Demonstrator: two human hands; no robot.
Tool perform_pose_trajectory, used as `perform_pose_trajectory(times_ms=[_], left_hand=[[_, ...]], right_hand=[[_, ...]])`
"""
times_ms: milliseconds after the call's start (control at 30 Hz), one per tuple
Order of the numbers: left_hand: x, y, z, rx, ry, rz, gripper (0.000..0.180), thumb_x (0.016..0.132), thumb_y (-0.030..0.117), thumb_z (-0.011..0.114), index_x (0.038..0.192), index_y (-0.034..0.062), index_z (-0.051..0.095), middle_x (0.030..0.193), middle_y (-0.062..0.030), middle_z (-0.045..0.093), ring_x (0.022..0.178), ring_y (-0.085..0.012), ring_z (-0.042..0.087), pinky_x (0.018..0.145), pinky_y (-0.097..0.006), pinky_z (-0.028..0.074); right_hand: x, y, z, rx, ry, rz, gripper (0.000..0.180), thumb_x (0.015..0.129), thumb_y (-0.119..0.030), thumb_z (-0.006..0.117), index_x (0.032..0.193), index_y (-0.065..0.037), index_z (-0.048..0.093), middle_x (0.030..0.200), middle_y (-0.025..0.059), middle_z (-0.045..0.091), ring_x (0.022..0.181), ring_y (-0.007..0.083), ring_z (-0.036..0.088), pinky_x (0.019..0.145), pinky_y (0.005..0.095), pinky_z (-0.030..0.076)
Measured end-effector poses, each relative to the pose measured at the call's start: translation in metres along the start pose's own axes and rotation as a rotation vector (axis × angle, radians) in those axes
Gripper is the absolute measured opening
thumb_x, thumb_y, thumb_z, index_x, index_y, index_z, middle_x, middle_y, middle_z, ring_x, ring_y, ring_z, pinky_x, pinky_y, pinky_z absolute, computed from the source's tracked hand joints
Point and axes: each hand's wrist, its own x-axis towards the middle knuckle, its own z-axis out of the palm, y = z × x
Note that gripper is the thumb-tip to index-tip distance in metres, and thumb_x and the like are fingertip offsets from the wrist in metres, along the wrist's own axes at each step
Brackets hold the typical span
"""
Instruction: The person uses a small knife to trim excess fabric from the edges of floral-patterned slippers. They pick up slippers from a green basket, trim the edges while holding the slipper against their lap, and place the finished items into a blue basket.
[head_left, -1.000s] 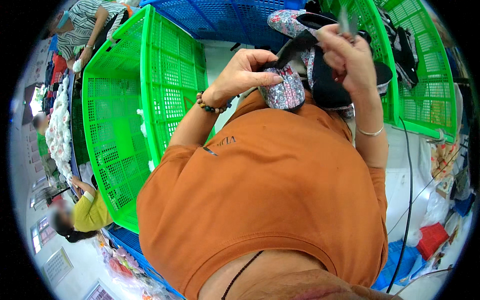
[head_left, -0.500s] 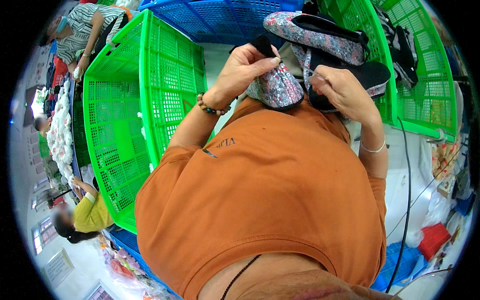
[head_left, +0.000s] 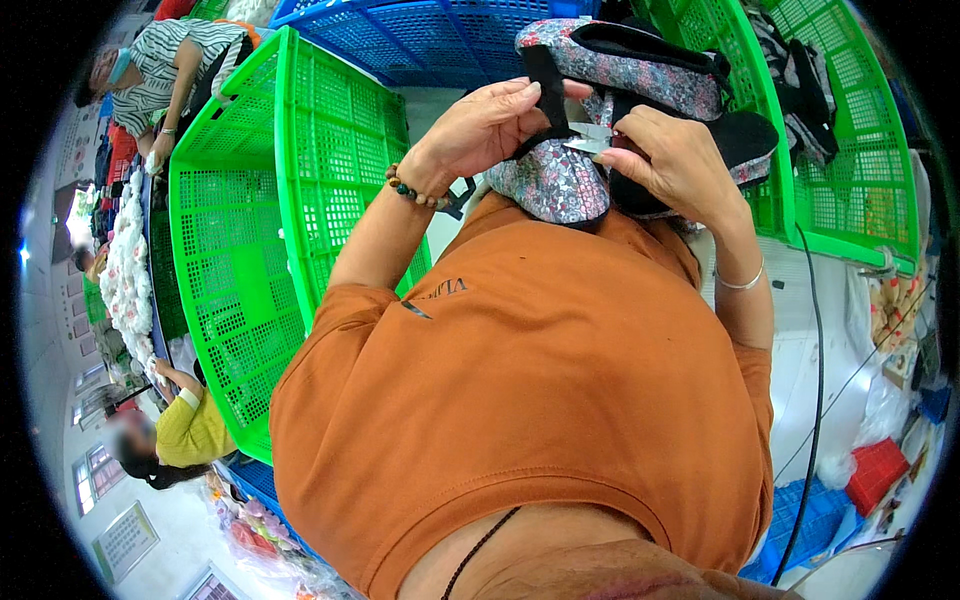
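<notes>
My left hand pinches a black strap of a floral-patterned shoe and holds it up. The shoe rests at my lap, toe toward me. My right hand grips small thread snips, whose silver blades point left and lie close beside the strap. Any thread at the blades is too small to make out. Just beyond my right hand lies another floral shoe with a black lining. Under it is a shoe with a black sole, partly covered by my hand.
A tall green crate stands at my left and a blue crate ahead. Another green crate at the right holds several dark shoes. A black cable hangs at the right. Two people work at a table on the far left.
My left hand has drawn the black strap upright. The right hand has moved left, bringing the snips' blades to the strap. The shoe has shifted slightly left.
</notes>
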Motion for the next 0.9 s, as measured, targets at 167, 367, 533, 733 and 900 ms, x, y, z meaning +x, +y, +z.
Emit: perform_pose_trajectory(times_ms=[167, 367, 533, 733, 900], left_hand=[[0.009, -0.014, -0.027, 0.007, -0.212, 0.007, 0.037, 0.084, 0.003, 0.054, 0.120, -0.0024, 0.048, 0.108, -0.0071, 0.061, 0.094, -0.0086, 0.058, 0.082, -0.020, 0.046], [0.002, -0.017, -0.030, 0.455, -0.111, -0.022, 0.022, 0.083, 0.009, 0.064, 0.104, 0.0006, 0.061, 0.096, -0.0028, 0.064, 0.089, -0.0066, 0.057, 0.078, -0.020, 0.045], [0.002, -0.031, -0.033, 0.280, -0.079, 0.057, 0.017, 0.085, 0.012, 0.064, 0.096, -0.0003, 0.066, 0.092, -0.0008, 0.063, 0.086, -0.0080, 0.057, 0.078, -0.023, 0.045], [0.005, -0.036, -0.034, 0.097, -0.142, -0.026, 0.022, 0.085, 0.011, 0.064, 0.103, -0.0003, 0.063, 0.093, -0.0013, 0.063, 0.082, -0.0071, 0.058, 0.076, -0.022, 0.047], [0.005, -0.036, -0.034, 0.043, -0.169, -0.027, 0.024, 0.085, 0.010, 0.063, 0.106, 0.0000, 0.061, 0.095, -0.0015, 0.064, 0.083, -0.0059, 0.059, 0.075, -0.021, 0.047]], right_hand=[[0.000, 0.008, 0.006, -0.009, -0.001, -0.042, 0.037, 0.084, -0.041, 0.060, 0.077, -0.005, 0.056, 0.070, 0.0090, 0.054, 0.062, 0.0276, 0.056, 0.053, 0.0349, 0.044], [-0.007, 0.016, 0.015, -0.018, 0.049, -0.024, 0.037, 0.083, -0.041, 0.060, 0.074, -0.006, 0.056, 0.068, 0.0077, 0.054, 0.060, 0.0260, 0.056, 0.051, 0.0347, 0.044], [-0.009, 0.012, 0.016, -0.019, 0.065, -0.012, 0.036, 0.082, -0.041, 0.061, 0.075, -0.006, 0.057, 0.068, 0.0068, 0.053, 0.060, 0.0253, 0.056, 0.050, 0.0343, 0.044], [-0.012, 0.012, 0.017, -0.027, 0.098, -0.037, 0.035, 0.081, -0.041, 0.063, 0.075, -0.006, 0.057, 0.068, 0.0060, 0.052, 0.059, 0.0241, 0.056, 0.049, 0.0331, 0.043], [-0.012, 0.014, 0.024, -0.013, 0.149, -0.045, 0.034, 0.079, -0.040, 0.065, 0.075, -0.007, 0.057, 0.068, 0.0057, 0.052, 0.058, 0.0237, 0.056, 0.048, 0.0329, 0.043]])
